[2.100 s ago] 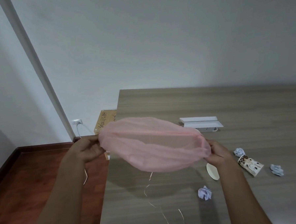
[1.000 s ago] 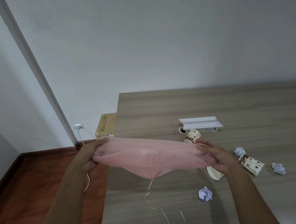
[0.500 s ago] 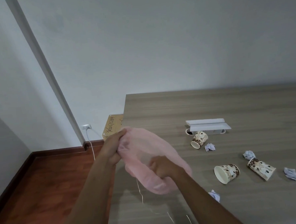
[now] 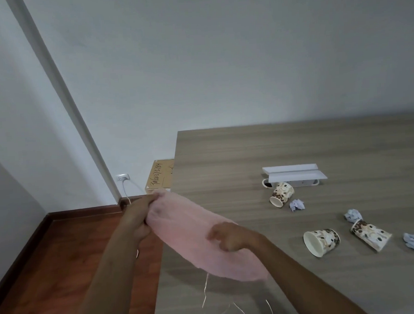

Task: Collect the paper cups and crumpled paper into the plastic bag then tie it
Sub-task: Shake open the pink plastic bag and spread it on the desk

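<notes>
We hold the pink bag (image 4: 196,239) over the desk (image 4: 225,156) corner. Left hand (image 4: 138,217) grip is clamped on its far end; right hand (image 4: 231,236) sits curled on the bag, likely pinching it, view is blurry. Three cups (image 4: 322,242) and paper wads (image 4: 297,205) lie on the desk, right of the bag, well apart from it.

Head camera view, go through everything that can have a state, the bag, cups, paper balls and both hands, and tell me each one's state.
pink plastic bag: held in the air by both hands, nothing in it
left hand: grips the bag's upper end
right hand: fingers curled on the bag
far cup: on its side
middle cup: on its side, mouth facing left
right cup: on its side
three crumpled paper balls: loose on the table
</notes>
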